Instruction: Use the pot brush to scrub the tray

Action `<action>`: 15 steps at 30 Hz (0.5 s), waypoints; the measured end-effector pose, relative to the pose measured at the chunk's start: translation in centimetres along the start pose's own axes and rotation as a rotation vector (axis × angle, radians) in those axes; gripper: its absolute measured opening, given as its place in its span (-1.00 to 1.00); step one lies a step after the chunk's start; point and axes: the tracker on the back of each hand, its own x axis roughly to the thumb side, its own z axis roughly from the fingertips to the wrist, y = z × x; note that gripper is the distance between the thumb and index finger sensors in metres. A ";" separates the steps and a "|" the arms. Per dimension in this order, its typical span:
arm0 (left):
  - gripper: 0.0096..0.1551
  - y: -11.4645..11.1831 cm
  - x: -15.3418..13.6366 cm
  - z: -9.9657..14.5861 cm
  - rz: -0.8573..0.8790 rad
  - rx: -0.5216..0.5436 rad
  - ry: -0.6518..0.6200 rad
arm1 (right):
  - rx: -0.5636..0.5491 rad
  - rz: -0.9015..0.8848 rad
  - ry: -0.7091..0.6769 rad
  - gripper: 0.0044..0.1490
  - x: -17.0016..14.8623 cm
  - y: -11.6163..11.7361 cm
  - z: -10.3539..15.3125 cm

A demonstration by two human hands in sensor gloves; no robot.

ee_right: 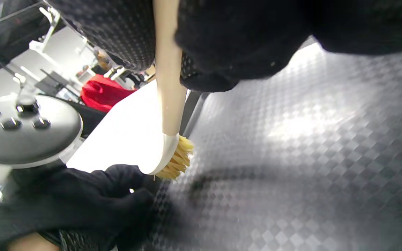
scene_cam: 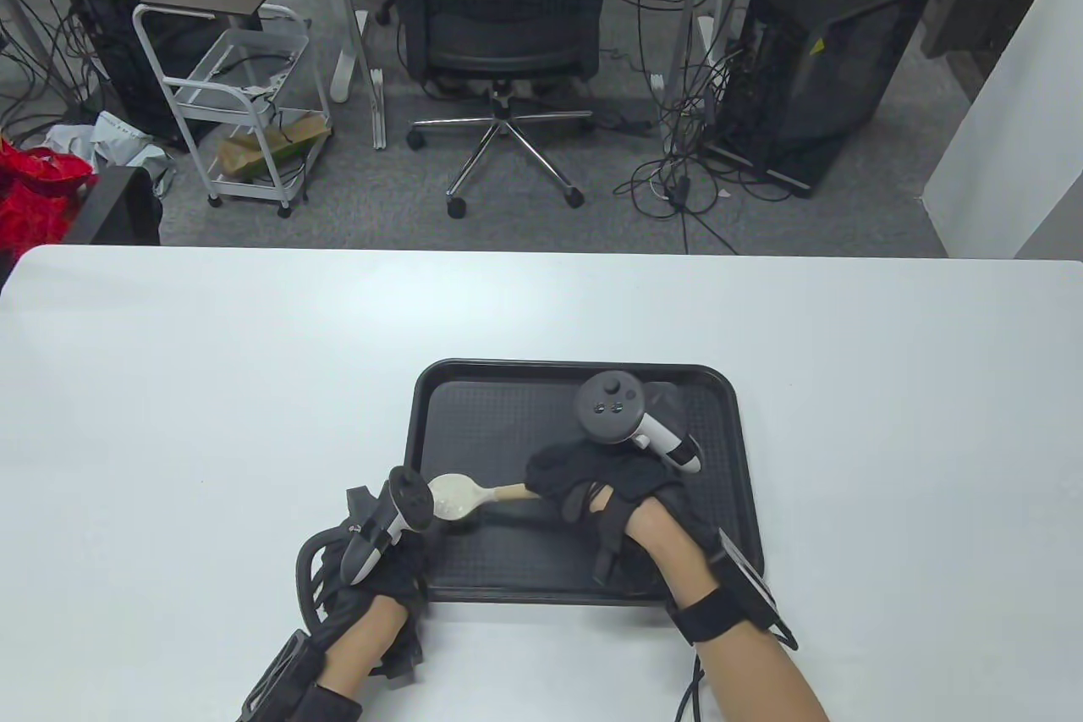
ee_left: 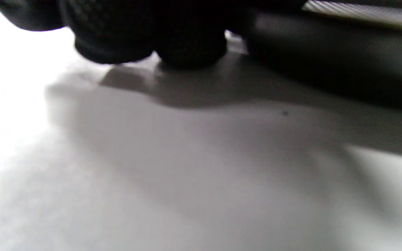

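Scrubbing is performed with the brush [scene_cam: 474, 495] clasped by its handle in the right grip [scene_cam: 592, 485]. Its long axis runs leftward from that grip, bristles meeting the tray [scene_cam: 508, 409] at its left edge, where the left grip [scene_cam: 381, 561] clasps the rim.
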 end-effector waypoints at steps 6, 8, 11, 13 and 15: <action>-0.23 0.0 0.0 0.0 -0.001 0.000 0.000 | 0.050 0.012 0.002 -0.39 0.4 1.8 -0.9; -0.23 0.0 0.0 0.0 0.000 0.000 0.000 | 0.046 0.043 0.014 -0.39 0.3 1.7 -1.0; -0.23 0.0 0.0 0.0 0.000 0.001 0.000 | 0.077 0.057 0.037 -0.39 -0.2 1.3 -0.8; -0.23 0.0 0.0 0.0 -0.001 0.001 -0.001 | 0.095 0.069 0.061 -0.40 -0.8 0.7 -0.7; -0.24 0.0 0.0 0.0 -0.001 0.001 -0.001 | 0.109 0.083 0.081 -0.40 -1.4 0.2 -0.5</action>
